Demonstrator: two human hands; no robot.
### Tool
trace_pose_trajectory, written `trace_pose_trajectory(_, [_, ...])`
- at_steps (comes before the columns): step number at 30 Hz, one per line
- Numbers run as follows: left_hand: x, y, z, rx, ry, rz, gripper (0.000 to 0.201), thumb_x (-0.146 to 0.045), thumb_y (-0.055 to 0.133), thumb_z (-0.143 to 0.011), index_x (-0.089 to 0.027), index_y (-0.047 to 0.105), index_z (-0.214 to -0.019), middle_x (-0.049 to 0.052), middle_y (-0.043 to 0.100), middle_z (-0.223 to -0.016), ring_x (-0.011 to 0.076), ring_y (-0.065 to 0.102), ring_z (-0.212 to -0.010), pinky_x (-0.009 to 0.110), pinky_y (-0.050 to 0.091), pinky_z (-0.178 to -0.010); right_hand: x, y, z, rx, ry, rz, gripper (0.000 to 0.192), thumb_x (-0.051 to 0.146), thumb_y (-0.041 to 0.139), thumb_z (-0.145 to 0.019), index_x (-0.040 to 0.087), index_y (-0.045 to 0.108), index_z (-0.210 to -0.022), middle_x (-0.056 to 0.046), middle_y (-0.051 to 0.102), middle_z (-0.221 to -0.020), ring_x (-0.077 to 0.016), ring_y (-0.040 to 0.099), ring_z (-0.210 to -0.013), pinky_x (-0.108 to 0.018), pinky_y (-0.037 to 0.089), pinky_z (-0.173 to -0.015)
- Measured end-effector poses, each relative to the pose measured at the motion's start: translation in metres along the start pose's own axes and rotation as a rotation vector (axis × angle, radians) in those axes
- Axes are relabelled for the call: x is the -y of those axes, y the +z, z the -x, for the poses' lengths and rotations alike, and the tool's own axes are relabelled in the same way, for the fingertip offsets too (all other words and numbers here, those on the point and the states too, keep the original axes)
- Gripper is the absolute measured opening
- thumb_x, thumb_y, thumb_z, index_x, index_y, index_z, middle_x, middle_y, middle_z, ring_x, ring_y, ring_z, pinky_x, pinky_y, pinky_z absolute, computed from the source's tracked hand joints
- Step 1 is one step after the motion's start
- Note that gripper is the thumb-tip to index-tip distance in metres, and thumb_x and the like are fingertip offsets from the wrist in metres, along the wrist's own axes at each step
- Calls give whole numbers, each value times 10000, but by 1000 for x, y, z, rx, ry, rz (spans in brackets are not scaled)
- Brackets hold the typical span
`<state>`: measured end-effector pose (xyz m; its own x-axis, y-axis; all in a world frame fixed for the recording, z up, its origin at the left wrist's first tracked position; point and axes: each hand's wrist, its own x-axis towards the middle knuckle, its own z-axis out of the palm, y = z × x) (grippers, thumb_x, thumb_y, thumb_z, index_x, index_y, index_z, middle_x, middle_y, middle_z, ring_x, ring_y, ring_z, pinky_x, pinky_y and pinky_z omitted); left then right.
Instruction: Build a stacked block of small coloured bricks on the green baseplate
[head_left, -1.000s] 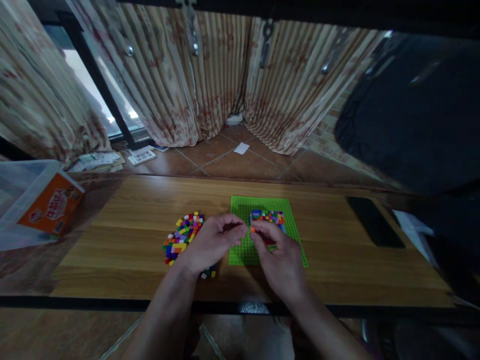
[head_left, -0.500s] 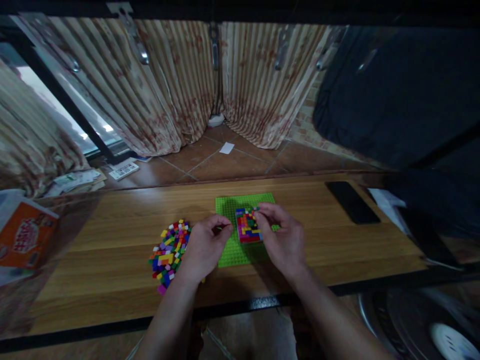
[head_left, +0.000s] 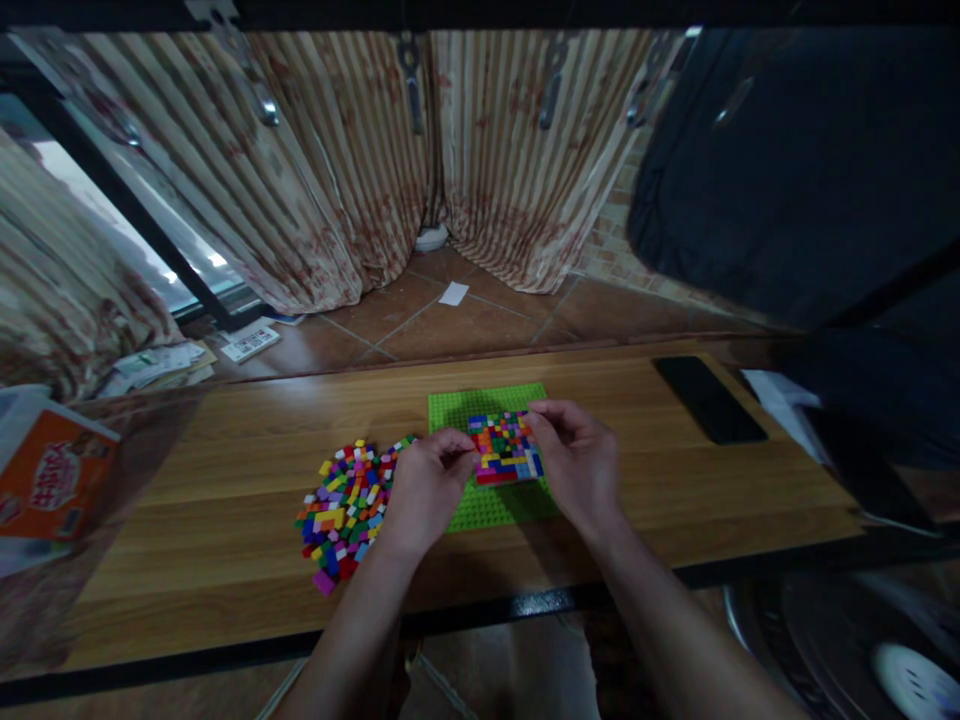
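A block of many-coloured toy bricks sits on the green studded baseplate. My left hand is closed at the block's left edge, thumb and forefinger pinched. Whether a small brick is between them is too small to tell. At the block's upper right corner is my right hand, its thumb and forefinger also drawn together; what they pinch, if anything, is hidden. Left of the baseplate lies a heap of loose bricks, partly covered by my left hand and forearm.
A black phone lies on the right of the wooden table. White paper is beyond it at the right end. An orange-labelled container stands off the left end. Curtains hang behind.
My left hand has moved slightly right, up to the block's left edge. My right hand has shifted a little right, uncovering more of the block. More of the loose heap shows.
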<state>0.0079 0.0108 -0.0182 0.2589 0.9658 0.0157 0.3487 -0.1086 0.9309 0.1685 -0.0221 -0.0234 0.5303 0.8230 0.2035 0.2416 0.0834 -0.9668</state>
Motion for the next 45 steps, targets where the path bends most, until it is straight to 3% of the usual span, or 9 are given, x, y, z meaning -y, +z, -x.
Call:
trace_pose_trajectory(5, [5, 4, -3, -53, -4, 22, 55, -198, 648, -743, -178, 657, -692, -3, 686, -673, 136, 618, -639, 228, 459, -616, -7, -3, -3, -14, 14, 22, 184, 338, 620, -817, 187, 704, -879, -38, 741, -800, -171, 678, -694, -305, 544, -672])
trace_pose_trajectory(19, [2, 3, 4, -34, 97, -79, 126, -199, 581, -798, -185, 656, -696, -8, 664, -645, 127, 595, -602, 213, 434, -589, -17, -4, -11, -10, 106, -3, 172, 324, 638, -777, 188, 725, -835, -33, 730, -750, -176, 663, -700, -316, 534, -675])
trace_pose_trajectory(24, [-1, 4, 2, -56, 42, -93, 165, -222, 551, -813, -175, 648, -688, -6, 636, -617, 123, 565, -575, 210, 410, -558, -18, -3, -11, 5, 105, 1, 162, 310, 632, -777, 192, 729, -832, -31, 735, -760, -179, 667, -719, -319, 529, -702])
trace_pose_trajectory(29, [4, 7, -2, -60, -44, 35, 141, -242, 590, -779, -170, 651, -675, -3, 652, -623, 134, 587, -604, 219, 448, -590, -20, -4, -13, 2, 128, 50, 209, 331, 632, -770, 182, 731, -880, -51, 744, -826, -187, 668, -739, -333, 528, -709])
trace_pose_trajectory(33, [5, 7, -3, -72, -63, 60, 143, -252, 599, -767, -169, 658, -666, -5, 647, -606, 130, 578, -587, 217, 441, -571, -19, -3, -13, 65, 177, 111, 280, 360, 642, -763, 177, 732, -954, -75, 746, -889, -200, 676, -741, -335, 534, -666])
trace_pose_trajectory(38, [9, 8, -4, -58, -77, 113, 132, -256, 617, -757, -162, 661, -676, -1, 653, -618, 131, 587, -592, 221, 465, -581, -18, -3, -11, 144, 131, 183, 275, 342, 626, -779, 185, 729, -980, -79, 751, -938, -208, 685, -800, -352, 537, -739])
trace_pose_trajectory(45, [17, 15, -4, -62, -42, 129, 124, -249, 608, -766, -160, 659, -697, 2, 655, -636, 130, 592, -596, 224, 472, -584, -14, 0, -8, 123, 79, 274, 285, 287, 611, -767, 175, 705, -1012, -100, 736, -1021, -231, 676, -888, -397, 521, -846])
